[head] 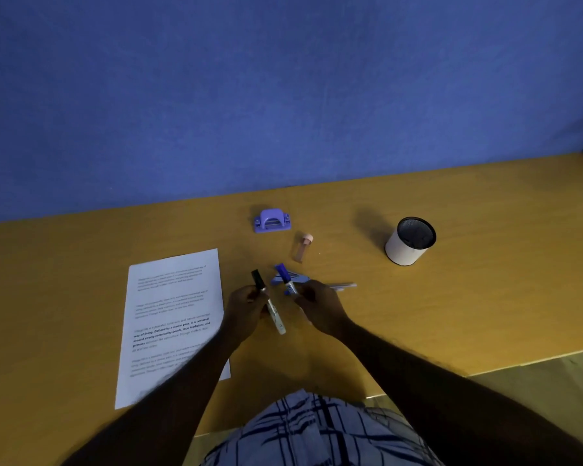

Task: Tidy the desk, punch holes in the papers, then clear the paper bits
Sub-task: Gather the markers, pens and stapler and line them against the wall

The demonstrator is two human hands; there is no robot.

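A: hands?
B: both over the middle of the desk point(468, 280), close together, not touching. left hand point(246, 306) has its fingers curled round a black-capped marker point(276, 321), cap pointing away from the person, white barrel sticking out toward them. right hand point(317, 307) pinches a blue-capped marker point(285, 277), cap also pointing away
A: paper and punch?
B: printed sheet point(172, 297) lies flat left of the hands, its near corner covered by the left forearm. looks like one sheet, can't tell if more lie under it. purple hole punch point(271, 220) sits at the back near the blue partition point(283, 95), well apart from the sheet, no hand on it
A: other clutter?
B: white pen cup point(408, 250) with dark mesh inside stands on its base, well right of the punch. small pinkish tube point(303, 247) lies between the punch and the hands. a flat blue item point(298, 280) and a grey pen point(345, 284) lie just behind the right hand, partly hidden, can't identify the blue one. checked shirt point(317, 428) at the bottom edge
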